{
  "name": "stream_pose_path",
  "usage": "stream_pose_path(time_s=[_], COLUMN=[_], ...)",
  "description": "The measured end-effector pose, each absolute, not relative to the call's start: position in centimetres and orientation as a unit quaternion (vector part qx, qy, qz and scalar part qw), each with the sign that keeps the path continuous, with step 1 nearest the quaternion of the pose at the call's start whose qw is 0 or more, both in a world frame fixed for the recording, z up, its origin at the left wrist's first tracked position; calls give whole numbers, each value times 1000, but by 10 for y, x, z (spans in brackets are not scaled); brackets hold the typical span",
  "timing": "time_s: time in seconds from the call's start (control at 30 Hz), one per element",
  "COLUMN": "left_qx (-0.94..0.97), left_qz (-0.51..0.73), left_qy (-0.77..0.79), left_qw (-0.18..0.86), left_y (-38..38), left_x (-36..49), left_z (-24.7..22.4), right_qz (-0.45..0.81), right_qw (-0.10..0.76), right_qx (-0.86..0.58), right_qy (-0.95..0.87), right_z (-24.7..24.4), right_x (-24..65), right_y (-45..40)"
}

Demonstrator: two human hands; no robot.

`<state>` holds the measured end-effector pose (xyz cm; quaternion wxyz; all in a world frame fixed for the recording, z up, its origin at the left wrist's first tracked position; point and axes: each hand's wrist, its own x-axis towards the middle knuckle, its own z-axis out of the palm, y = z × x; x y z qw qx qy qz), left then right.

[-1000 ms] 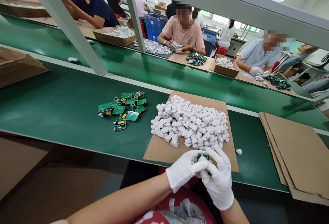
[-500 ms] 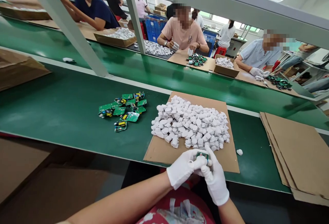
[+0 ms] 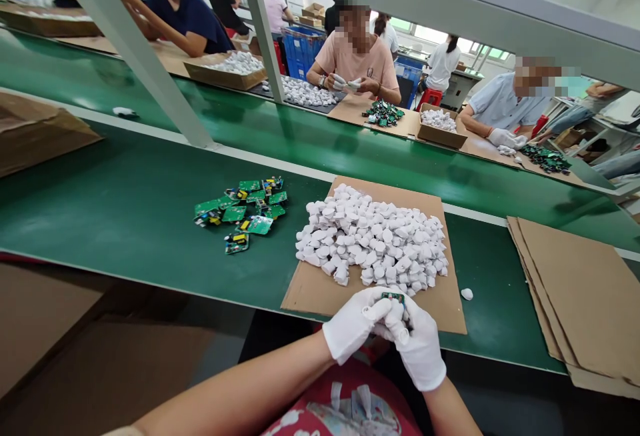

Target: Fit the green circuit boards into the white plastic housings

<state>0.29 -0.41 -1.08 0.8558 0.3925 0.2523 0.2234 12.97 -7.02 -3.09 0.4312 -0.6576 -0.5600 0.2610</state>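
My left hand (image 3: 357, 323) and my right hand (image 3: 419, 339), both in white gloves, meet in front of me at the table's near edge. Between them they grip a small green circuit board (image 3: 394, 297), its top showing above my fingers; the rest is hidden by the gloves. Just beyond my hands, a heap of small white pieces (image 3: 373, 236) covers much of a cardboard sheet (image 3: 310, 289). To the left, several green circuit boards (image 3: 240, 206) with yellow and black parts lie loosely piled on the green table (image 3: 125, 209).
One white piece (image 3: 467, 294) lies alone right of the cardboard. Stacked cardboard sheets (image 3: 575, 296) sit at the right, a cardboard box (image 3: 40, 133) at the far left. A slanted metal post (image 3: 135, 56) rises from the table. Across the belt (image 3: 310, 133), several people work.
Around the circuit board my right fingers have shifted, now covering more of its front. Across the table, the person in pink has brought both hands together. A white item on the belt has moved left.
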Motion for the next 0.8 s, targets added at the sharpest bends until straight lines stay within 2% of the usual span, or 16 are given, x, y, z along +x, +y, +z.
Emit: stream_pose_path(time_s=[0.13,0.2,0.4,0.8], left_qx=[350,353,445,454], left_qz=[213,206,209,203], left_qy=[245,234,249,231], left_qw=[879,882,835,837], left_y=[-4,-4,-3,-1], left_x=[1,0,-1,-2], left_z=[-14,-14,-12,-9], right_qz=[363,379,373,367], right_qw=[464,478,459,475], right_qx=[-573,-575,-617,-618], right_qy=[-570,-545,-519,-509], right_z=[-24,-25,-37,-33], right_x=[137,139,136,134], right_y=[-67,-67,-71,-69])
